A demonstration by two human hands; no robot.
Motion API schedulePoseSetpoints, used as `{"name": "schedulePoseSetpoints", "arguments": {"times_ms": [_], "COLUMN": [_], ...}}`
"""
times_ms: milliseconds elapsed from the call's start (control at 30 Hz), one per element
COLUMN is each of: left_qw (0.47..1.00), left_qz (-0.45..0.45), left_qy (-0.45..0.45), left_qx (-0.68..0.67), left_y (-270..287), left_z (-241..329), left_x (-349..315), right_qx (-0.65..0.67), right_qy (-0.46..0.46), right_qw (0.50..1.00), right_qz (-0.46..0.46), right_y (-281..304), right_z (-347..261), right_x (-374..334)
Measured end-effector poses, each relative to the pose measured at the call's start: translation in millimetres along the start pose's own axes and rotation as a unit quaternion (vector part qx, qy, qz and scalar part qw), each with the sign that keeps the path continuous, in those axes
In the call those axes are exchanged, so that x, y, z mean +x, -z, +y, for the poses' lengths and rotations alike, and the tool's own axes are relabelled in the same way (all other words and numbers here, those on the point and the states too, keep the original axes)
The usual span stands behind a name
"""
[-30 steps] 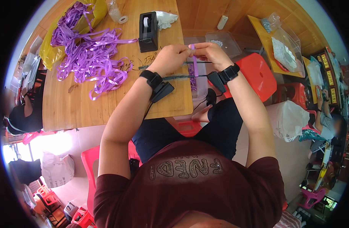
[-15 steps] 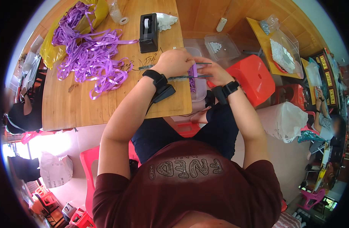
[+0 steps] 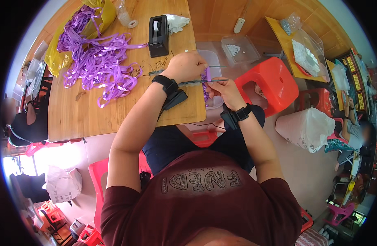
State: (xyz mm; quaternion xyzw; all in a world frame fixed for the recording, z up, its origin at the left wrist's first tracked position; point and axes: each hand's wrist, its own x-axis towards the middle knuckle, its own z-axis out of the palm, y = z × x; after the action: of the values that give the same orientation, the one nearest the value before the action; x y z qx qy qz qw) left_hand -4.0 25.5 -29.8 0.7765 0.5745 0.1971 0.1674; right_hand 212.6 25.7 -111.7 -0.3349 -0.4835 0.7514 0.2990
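We judged the purple ribbon [image 3: 208, 74] light, slippery, best held where the left hand [image 3: 185, 66] pinched it, right hand [image 3: 228, 90] grip unclear.

Upper left of the frame: on the table [image 3: 85, 121], ribbons [image 3: 110, 67], partly in a bag [image 3: 55, 57]; right of them, a tape dispenser [image 3: 159, 47]; past the table's right edge, a tub [image 3: 213, 57], then a stool [image 3: 278, 84].

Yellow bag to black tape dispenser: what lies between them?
In the head view, loose purple ribbon, a tape roll and a clear plastic item lie between the bag and dispenser.
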Motion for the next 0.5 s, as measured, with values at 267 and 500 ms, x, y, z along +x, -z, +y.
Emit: {"name": "schedulePoseSetpoints", "arguments": {"times_ms": [267,500], "left_qw": [0.995,0.861], "left_qz": [-0.031,-0.222], "left_qy": [0.054,0.24], "left_qx": [-0.076,-0.39], "left_y": [9,15], "left_z": [20,36], "left_x": [-20,-31], "right_qx": [0.024,0.052], "right_qy": [0.031,0.071], "right_qw": [0.999,0.994], "right_qz": [0.026,0.063], "right_y": [-18,-26], "right_z": [9,11], "right_x": [-7,-13]}}
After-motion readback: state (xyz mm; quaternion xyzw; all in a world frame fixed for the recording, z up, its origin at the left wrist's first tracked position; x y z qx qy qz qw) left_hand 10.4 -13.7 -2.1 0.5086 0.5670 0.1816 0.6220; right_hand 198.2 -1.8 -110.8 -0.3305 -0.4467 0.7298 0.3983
